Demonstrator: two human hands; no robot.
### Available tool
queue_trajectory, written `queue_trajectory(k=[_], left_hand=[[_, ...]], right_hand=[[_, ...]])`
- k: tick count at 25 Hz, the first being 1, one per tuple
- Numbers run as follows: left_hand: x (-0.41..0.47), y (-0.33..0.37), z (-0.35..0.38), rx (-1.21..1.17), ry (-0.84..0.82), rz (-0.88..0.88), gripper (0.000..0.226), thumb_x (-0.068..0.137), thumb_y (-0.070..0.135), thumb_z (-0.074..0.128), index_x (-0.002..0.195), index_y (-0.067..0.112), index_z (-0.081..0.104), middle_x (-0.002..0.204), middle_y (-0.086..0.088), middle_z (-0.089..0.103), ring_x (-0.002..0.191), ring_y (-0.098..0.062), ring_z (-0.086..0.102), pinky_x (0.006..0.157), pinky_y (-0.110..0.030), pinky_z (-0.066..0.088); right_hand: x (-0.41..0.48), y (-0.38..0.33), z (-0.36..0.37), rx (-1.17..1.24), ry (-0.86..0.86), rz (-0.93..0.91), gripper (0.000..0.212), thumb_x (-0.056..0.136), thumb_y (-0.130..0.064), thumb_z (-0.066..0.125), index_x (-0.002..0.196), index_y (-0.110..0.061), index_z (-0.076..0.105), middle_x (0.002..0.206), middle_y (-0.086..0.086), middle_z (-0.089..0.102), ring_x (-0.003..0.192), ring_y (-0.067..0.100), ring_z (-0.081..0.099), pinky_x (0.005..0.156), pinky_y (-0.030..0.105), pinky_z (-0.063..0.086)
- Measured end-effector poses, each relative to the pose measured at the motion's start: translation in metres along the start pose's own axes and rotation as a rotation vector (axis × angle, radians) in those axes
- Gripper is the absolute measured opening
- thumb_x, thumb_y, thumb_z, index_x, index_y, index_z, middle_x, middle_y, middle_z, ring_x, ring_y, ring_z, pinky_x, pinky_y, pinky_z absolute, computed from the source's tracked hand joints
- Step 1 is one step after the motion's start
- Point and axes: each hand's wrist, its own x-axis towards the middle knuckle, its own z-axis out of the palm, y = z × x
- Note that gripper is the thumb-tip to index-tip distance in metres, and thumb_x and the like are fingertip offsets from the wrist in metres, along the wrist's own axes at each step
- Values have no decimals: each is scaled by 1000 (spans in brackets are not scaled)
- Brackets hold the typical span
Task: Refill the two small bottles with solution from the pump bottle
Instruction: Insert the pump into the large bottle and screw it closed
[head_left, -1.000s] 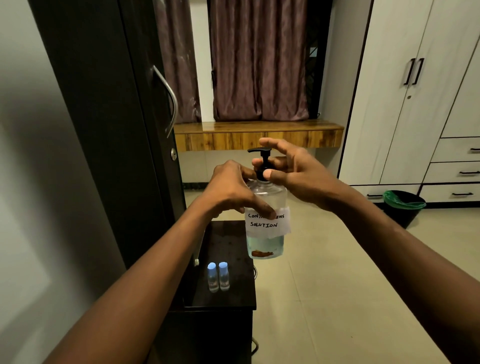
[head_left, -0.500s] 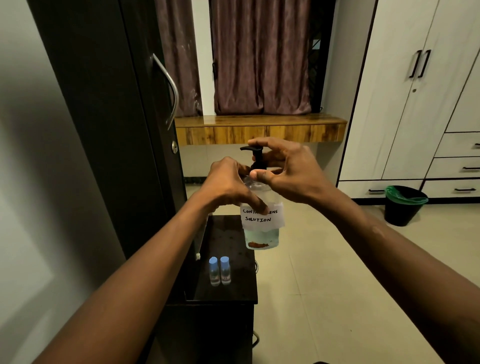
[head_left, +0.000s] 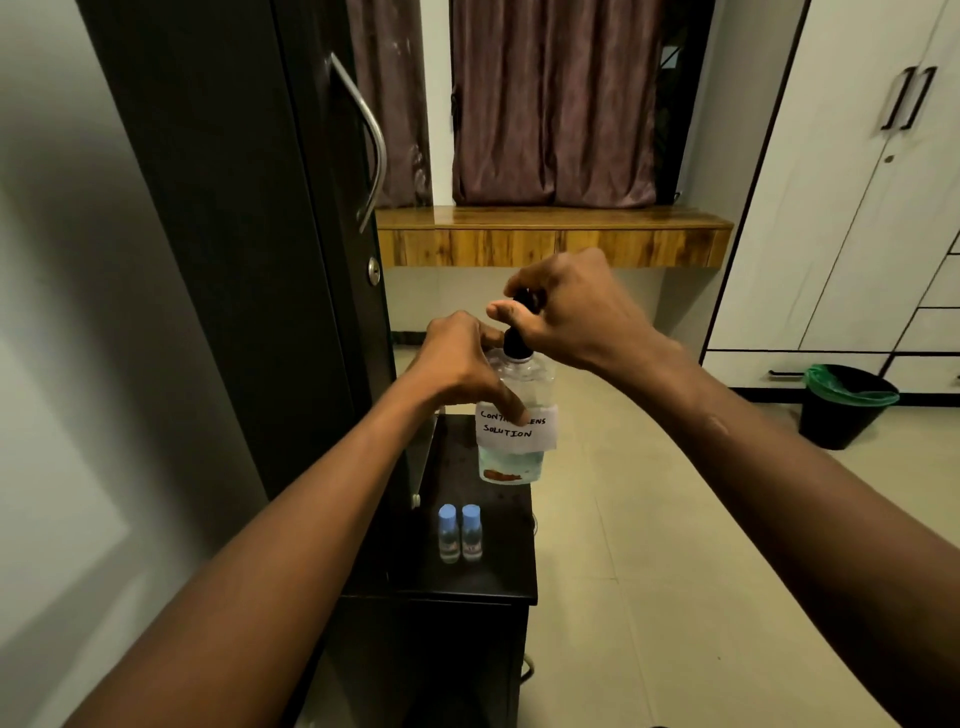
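2 small bottles (head_left: 471, 535) by dark door (head_left: 249, 208); bin (head_left: 847, 410) R.

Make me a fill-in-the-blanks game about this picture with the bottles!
1. The left hand holds the pump bottle, whose label ends in the word ____.
2. The right hand grips its pump, which is coloured ____.
3. The two small bottles on the dark table have caps coloured ____.
4. The bin has a liner coloured ____.
Missing words: solution, black, blue, green.

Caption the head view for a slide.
Left hand grips the pump bottle, right hand grips its pump head; two capped small bottles stand side by side on the dark cabinet.
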Motion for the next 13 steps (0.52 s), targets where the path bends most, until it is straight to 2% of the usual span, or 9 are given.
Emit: queue_trajectory(k=[3,5,7,9,11,13], left_hand=[[5,-13,4,5,16,-55,71,46,26,102,110,16,73,116,-1,74,109,-18,68,80,-24,54],[9,-22,7,1,26,-113,78,44,23,103,113,16,69,120,-4,71,113,-21,66,84,-29,56],[11,-30,12,25,16,-180,79,44,24,103,114,14,67,117,-5,70,111,-23,67,81,-30,57],[13,-36,19,58,17,-254,78,47,24,103,114,12,64,115,-6,68,109,-25,67,78,-31,57],[14,-40,28,45,31,-336,86,50,23,102,123,13,58,122,-6,64,116,-27,63,89,-35,56],[15,-45,37,19,26,-416,93,51,24,101,131,13,54,129,-6,61,121,-27,60,100,-36,53]], right_hand=[[4,2,20,-113,13,22,45,89,-52,71,90,-8,79,76,5,74,62,13,64,52,11,40],[6,3,33,-158,-4,15,51,88,-61,68,89,-10,79,76,4,73,64,16,64,54,20,48],[7,3,43,-215,-55,14,53,89,-64,61,95,-15,78,75,2,69,65,17,62,57,29,53],[7,1,50,-306,-82,25,51,91,-65,58,94,-16,76,68,-1,58,63,18,57,55,28,44],[4,-5,55,-367,-91,51,51,90,-67,59,86,-18,70,60,-3,41,61,18,51,55,27,35],[1,-13,63,-373,-118,80,52,89,-71,57,76,-21,57,57,-4,32,59,18,47,56,28,34]])
